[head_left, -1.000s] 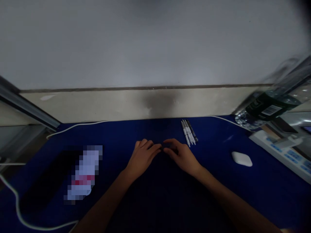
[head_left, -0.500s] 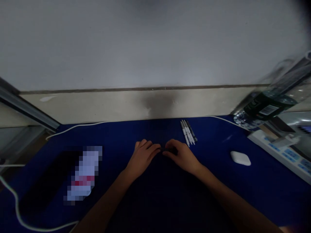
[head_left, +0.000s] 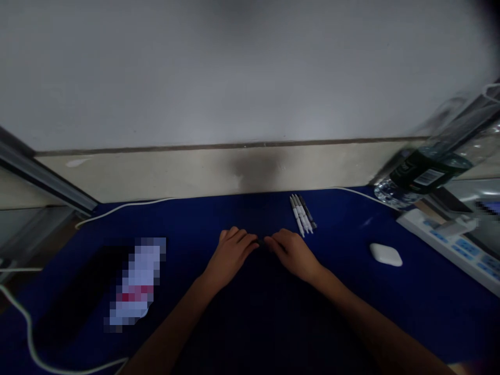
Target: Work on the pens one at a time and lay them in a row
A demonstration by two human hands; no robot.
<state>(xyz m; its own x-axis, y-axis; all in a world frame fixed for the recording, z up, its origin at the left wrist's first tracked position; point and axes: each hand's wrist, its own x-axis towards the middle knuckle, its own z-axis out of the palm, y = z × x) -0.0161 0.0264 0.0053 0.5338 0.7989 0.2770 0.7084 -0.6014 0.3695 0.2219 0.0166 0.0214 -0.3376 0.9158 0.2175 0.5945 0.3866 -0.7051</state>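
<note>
Close together over the middle of the dark blue tabletop (head_left: pixel 258 213), both my hands are closed with their fingertips facing each other. The thumb and fingers of my left hand (head_left: pixel 235 252) are pinched together. A small dark thing (head_left: pixel 261 241) shows at the tips, too dim to name. My right hand (head_left: pixel 294 252) has its fingers curled and pressed together at the other side of it, and whatever lies inside is hidden. Just beyond the right hand, several pens (head_left: pixel 301 214), white ones and a dark one, lie side by side with their tips pointing in similar directions.
A white earbud case (head_left: pixel 386 254) lies at the right, near a white power strip (head_left: pixel 449 245). Behind them a green-labelled plastic bottle (head_left: pixel 424 172) leans. On the left is a blurred-out phone-like object (head_left: pixel 136 281). A white cable (head_left: pixel 29 333) curves along the left side.
My right hand's fingertips have drawn slightly right, away from the left, and its thumb has closed in. The left hand stays almost in place. The pens have not moved.
</note>
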